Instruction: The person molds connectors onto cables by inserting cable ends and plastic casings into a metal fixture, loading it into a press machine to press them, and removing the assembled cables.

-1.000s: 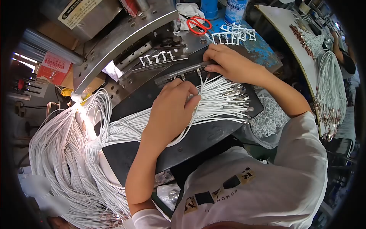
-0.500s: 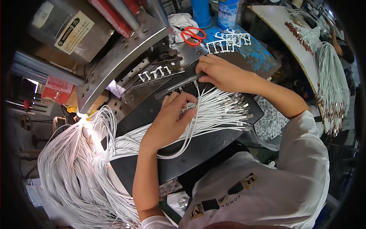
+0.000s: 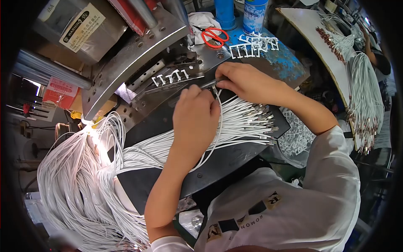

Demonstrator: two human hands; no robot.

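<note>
Right hand (image 3: 243, 82) is pinching the metal bar (image 3: 208, 84) near its end, narrow grip. Left hand (image 3: 195, 122) is curling over the bar; can't tell how closed. Bar is sitting just beyond the white cables (image 3: 241, 122), one cable running up to it. Cables are lying across the black work surface (image 3: 235, 155).

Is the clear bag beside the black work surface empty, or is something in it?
Not empty: small white plastic pieces are heaped inside the clear bag. How deep they go, I cannot tell.
</note>
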